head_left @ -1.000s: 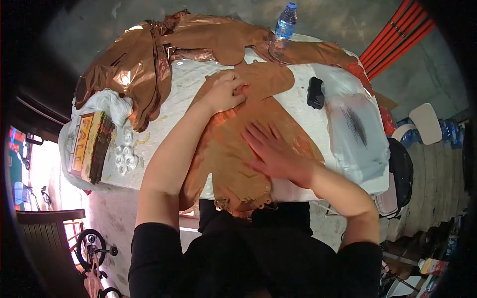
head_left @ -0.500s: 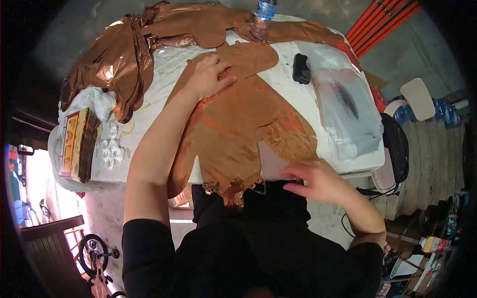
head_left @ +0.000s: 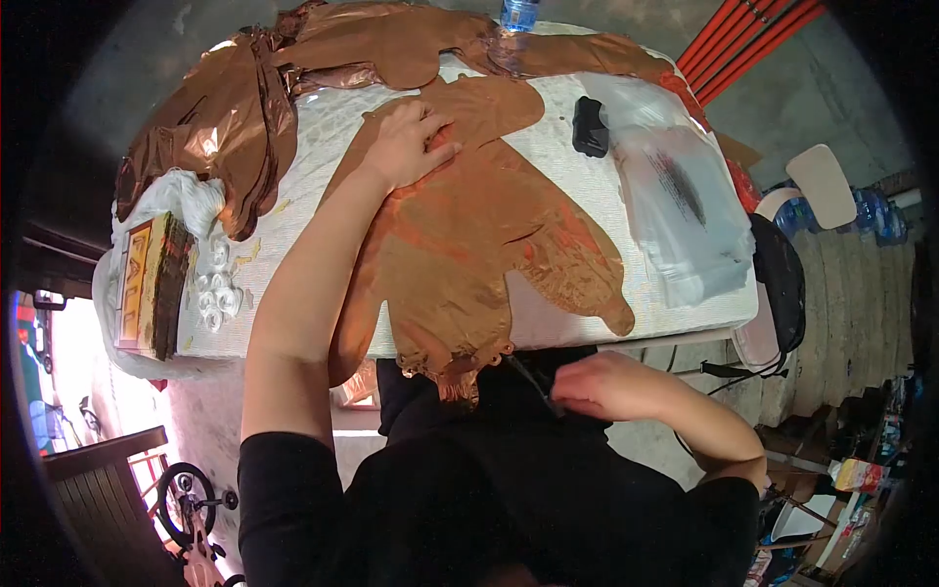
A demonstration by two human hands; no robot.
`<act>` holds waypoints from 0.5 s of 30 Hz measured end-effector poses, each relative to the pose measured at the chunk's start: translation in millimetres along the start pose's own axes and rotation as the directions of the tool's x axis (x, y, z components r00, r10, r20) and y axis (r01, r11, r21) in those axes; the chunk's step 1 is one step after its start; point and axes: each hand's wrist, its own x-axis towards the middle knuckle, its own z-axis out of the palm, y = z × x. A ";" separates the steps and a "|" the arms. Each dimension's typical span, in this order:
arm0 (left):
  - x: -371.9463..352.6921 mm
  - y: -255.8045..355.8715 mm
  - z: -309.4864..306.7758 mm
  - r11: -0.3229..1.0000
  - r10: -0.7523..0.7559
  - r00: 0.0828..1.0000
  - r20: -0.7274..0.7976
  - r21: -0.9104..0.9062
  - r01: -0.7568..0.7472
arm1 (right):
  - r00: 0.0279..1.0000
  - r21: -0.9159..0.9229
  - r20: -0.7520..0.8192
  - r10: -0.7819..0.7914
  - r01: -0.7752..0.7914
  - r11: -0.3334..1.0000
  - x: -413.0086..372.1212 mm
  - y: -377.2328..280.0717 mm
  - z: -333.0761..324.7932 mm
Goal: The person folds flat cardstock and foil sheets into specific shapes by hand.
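A flat copper-coloured foil balloon (head_left: 450, 245) with rounded limbs lies across the white-covered table (head_left: 303, 225), its crumpled neck end hanging over the front edge. My left hand (head_left: 409, 147) rests on its upper part, fingers spread. My right hand (head_left: 608, 386) is off the table's front edge, right of the balloon's neck end, with its fingers curled closed. A thin dark strip (head_left: 531, 380) runs from near the balloon's lower end to those fingers. What exactly they grip is hidden.
More copper foil balloons (head_left: 215, 127) lie along the table's left and back. Clear plastic bags (head_left: 685, 215) and a black object (head_left: 590, 127) are on the right. A box (head_left: 147, 284) and several tape rolls (head_left: 217, 293) sit front left. A bottle (head_left: 519, 14) stands at the back.
My right hand has moved down off the table edge and its fingers have closed. The balloon's right lower limb now shows spread out where that hand was. My left hand stays in place.
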 end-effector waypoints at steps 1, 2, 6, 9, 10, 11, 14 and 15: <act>-0.3 0.3 -0.7 1.000 -0.008 1.000 0.010 0.006 0.008 | 0.981 -0.148 0.130 0.143 -0.123 0.981 -11.9 11.6 6.1; 0.2 0.8 -1.5 1.000 -0.014 1.000 0.019 0.012 0.014 | 0.926 -0.308 0.232 0.298 -0.220 0.925 -22.6 21.9 12.9; -0.8 0.3 -0.9 1.000 -0.011 1.000 0.009 0.003 0.011 | 0.636 -0.561 0.268 0.723 -0.507 0.654 -44.4 30.6 26.2; -1.2 0.2 0.1 1.000 0.007 1.000 -0.004 0.012 -0.007 | 0.880 -0.222 0.165 0.446 -0.407 0.886 -18.3 7.4 -23.2; -0.8 1.7 -1.5 1.000 0.016 1.000 -0.007 0.021 -0.016 | 0.799 -0.118 0.055 0.599 -0.590 0.799 4.0 -18.9 -52.3; -1.3 3.8 -3.1 1.000 -0.004 1.000 0.009 0.028 0.004 | 0.821 -0.097 -0.289 0.493 -0.538 0.838 6.5 -6.9 -50.4; -1.8 6.3 -3.3 0.998 0.004 1.000 -0.003 0.060 -0.004 | 0.746 -0.314 -0.614 0.259 -0.532 0.786 37.0 28.0 -66.9; -1.9 6.0 -3.5 0.995 0.035 0.999 0.017 0.094 -0.036 | 0.717 -0.318 -0.630 0.299 -0.589 0.743 43.3 42.5 -66.2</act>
